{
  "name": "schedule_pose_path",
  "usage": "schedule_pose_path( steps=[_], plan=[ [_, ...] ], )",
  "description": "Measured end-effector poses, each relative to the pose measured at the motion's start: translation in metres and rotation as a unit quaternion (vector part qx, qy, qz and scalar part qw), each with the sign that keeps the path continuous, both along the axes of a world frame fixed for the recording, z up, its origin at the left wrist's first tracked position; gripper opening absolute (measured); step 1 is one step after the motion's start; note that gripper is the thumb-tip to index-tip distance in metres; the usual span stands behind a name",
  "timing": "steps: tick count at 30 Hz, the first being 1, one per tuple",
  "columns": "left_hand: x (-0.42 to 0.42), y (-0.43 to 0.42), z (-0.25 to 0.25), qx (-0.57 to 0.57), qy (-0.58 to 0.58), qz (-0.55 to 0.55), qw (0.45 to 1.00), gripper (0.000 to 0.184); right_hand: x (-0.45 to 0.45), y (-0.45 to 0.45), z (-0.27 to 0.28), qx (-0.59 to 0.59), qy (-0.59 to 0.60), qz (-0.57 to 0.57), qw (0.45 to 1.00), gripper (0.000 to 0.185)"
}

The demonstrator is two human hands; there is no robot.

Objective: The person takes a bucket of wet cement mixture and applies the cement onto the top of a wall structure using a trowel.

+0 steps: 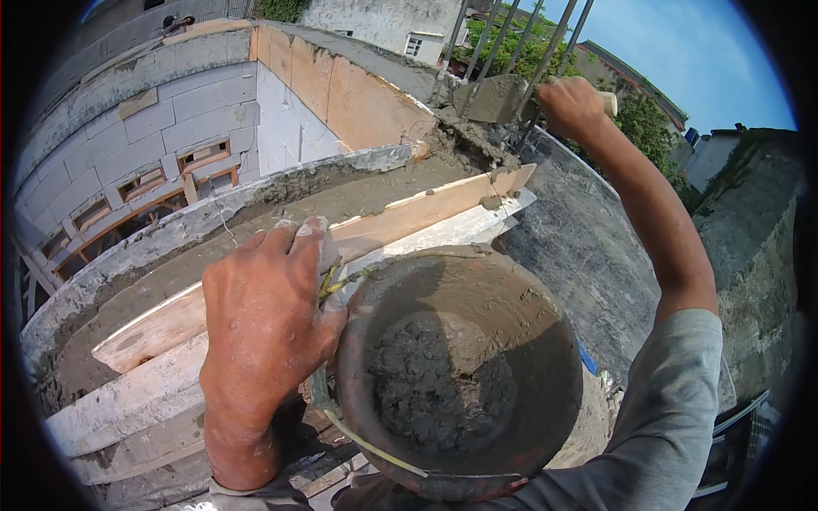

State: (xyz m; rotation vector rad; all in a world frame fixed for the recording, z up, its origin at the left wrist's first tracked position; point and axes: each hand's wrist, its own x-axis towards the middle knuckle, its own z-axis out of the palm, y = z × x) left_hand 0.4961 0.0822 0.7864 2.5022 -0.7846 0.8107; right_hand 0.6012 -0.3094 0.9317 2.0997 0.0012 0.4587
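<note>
Below me sits a round bucket with wet grey mortar in its bottom. My left hand is closed at the bucket's left side, over the wooden board. The bucket's thin handle passes under its palm and appears gripped there; the fingertips are partly hidden. At the upper right, my right hand is wrapped around a trowel, whose pale handle end sticks out. The trowel's mortar-covered blade is by the upright steel bars, over rough wet mortar at the corner.
A wooden board edges a curved channel of wet concrete. Left and below stands a grey block wall with small openings. Plywood formwork runs along the far side. A dark sloping surface lies right of the bucket.
</note>
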Motion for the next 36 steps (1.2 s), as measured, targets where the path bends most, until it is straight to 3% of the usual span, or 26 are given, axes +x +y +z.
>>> schedule_pose_path(
  steps=[6, 8, 10, 11, 14, 16, 17, 20, 21, 23, 24, 25, 27, 29, 32, 33, 36],
  plan=[
    [-0.001, 0.005, 0.004, 0.008, 0.007, -0.017, 1.0, 0.061, -0.017, 0.019, 0.028, 0.033, -0.005, -0.011, 0.999, 0.008],
    [-0.001, 0.004, 0.005, 0.004, 0.008, -0.023, 1.0, 0.061, -0.009, 0.024, 0.005, -0.018, 0.066, -0.041, 0.997, 0.007],
    [0.001, 0.004, -0.005, 0.003, -0.069, -0.021, 0.997, 0.061, -0.005, 0.016, -0.014, -0.056, 0.134, -0.035, 0.989, 0.008],
    [0.002, 0.005, -0.008, 0.0, -0.108, -0.018, 0.994, 0.061, -0.011, 0.009, -0.01, -0.055, 0.117, -0.022, 0.991, 0.008],
    [-0.002, 0.004, 0.005, 0.0, 0.033, -0.015, 0.999, 0.061, -0.014, -0.002, 0.007, -0.064, 0.043, 0.016, 0.997, 0.01],
    [-0.001, 0.004, 0.002, 0.006, 0.015, -0.016, 1.0, 0.061, -0.022, 0.004, 0.016, -0.073, -0.032, 0.006, 0.997, 0.011],
    [-0.001, 0.004, 0.002, 0.01, 0.003, -0.016, 1.0, 0.06, -0.008, -0.011, 0.015, -0.052, -0.033, 0.0, 0.998, 0.022],
    [0.001, 0.004, -0.001, -0.003, -0.009, -0.021, 1.0, 0.06, -0.015, 0.01, 0.005, -0.076, -0.014, 0.013, 0.997, 0.029],
    [0.001, 0.005, 0.0, -0.007, -0.012, -0.024, 1.0, 0.06, -0.015, 0.017, 0.01, 0.001, 0.016, -0.071, 0.997, 0.043],
    [0.0, 0.005, 0.001, -0.014, -0.014, -0.034, 0.999, 0.059, -0.027, 0.023, 0.032, 0.13, 0.044, -0.098, 0.986, 0.045],
    [0.0, 0.005, 0.0, -0.017, -0.02, -0.035, 0.999, 0.059, -0.032, 0.018, 0.043, 0.193, 0.057, -0.113, 0.973, 0.046],
    [0.001, 0.005, 0.0, -0.02, -0.029, -0.036, 0.999, 0.059, -0.029, -0.001, 0.051, 0.292, 0.075, -0.026, 0.953, 0.05],
    [0.002, 0.004, -0.001, -0.026, -0.029, -0.03, 0.999, 0.06, -0.021, -0.027, 0.053, 0.405, -0.05, 0.101, 0.907, 0.055],
    [0.002, 0.003, -0.002, -0.028, -0.014, -0.021, 0.999, 0.062, -0.014, -0.031, 0.043, 0.546, -0.143, 0.177, 0.806, 0.065],
    [0.002, 0.002, 0.0, -0.008, 0.004, -0.008, 1.0, 0.062, 0.042, -0.055, -0.017, 0.56, -0.337, 0.257, 0.712, 0.06],
    [0.002, 0.003, 0.002, 0.002, 0.004, -0.007, 1.0, 0.061, 0.02, -0.013, -0.025, 0.728, -0.268, 0.287, 0.562, 0.059],
    [-0.001, 0.004, 0.005, 0.03, 0.012, -0.007, 0.999, 0.059, 0.014, -0.034, -0.003, 0.725, -0.159, 0.28, 0.608, 0.058]
  ],
)
